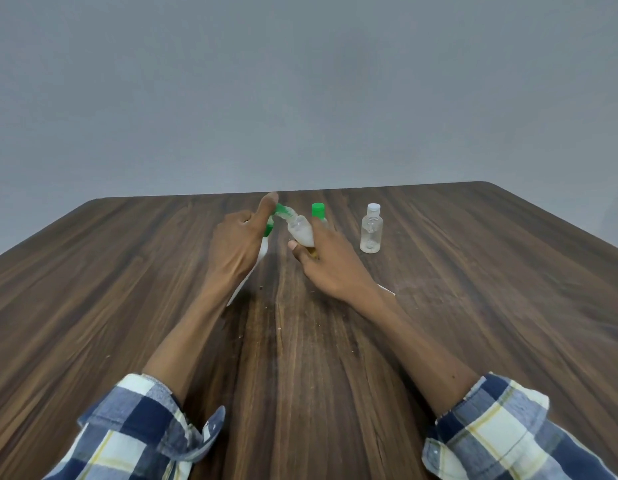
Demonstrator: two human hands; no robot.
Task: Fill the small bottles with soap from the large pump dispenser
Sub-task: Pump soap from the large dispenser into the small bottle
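The left hand (pixel 238 244) is wrapped around the large pump dispenser (pixel 257 261), a white bottle mostly hidden behind the hand, with its thumb laid on top of the green pump head (pixel 278 210). The spout points right. The right hand (pixel 330 261) grips a small clear bottle (pixel 301 231) and holds it tilted, its long axis leaning up and to the left so that the open neck meets the tip of the spout. That meeting of neck and spout is what the next press turns on: in my judgement soap lands inside only if the two stay lined up while the thumb pushes down. The bottle looks partly filled with whitish soap.

Just behind the right hand stands a bottle with a green cap (pixel 318 210), mostly hidden. Farther right, well apart from the hands, a clear bottle with a white cap (pixel 371 233) stands upright on the desk (pixel 474 306), looking nearly empty. Plaid sleeves show at the near edge.
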